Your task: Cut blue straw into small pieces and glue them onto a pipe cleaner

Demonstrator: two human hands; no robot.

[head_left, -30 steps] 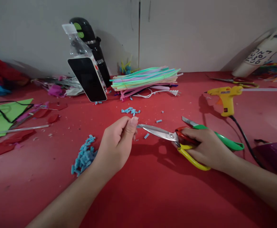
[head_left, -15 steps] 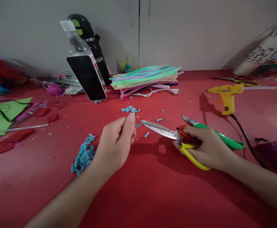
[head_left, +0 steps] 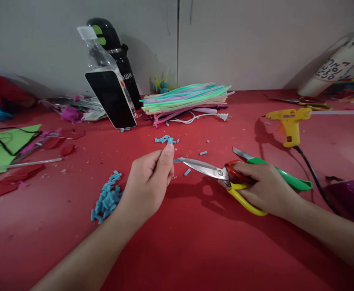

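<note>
My left hand is closed in a pinch, thumb pressed on the fingers. What it holds is mostly hidden, though a trace of light blue shows at the fingertips. My right hand grips scissors with one red and one yellow handle. Their blades look closed, and the tips point left, close to my left fingers. A thin blue strip shows between fingers and tips; whether it is held or lies on the table I cannot tell. Small cut blue pieces lie just beyond my left thumb, and a bigger blue pile sits left of my wrist.
A green-handled cutter lies beyond my right hand, near a yellow glue gun with a black cord. At the back are bundled pipe cleaners, a phone leaning on a clear bottle, and a black flask. Green sheets lie left.
The scissors have shifted slightly left and down, their tips nearer my left fingers, and the blades have closed a little. My left hand is almost still.
</note>
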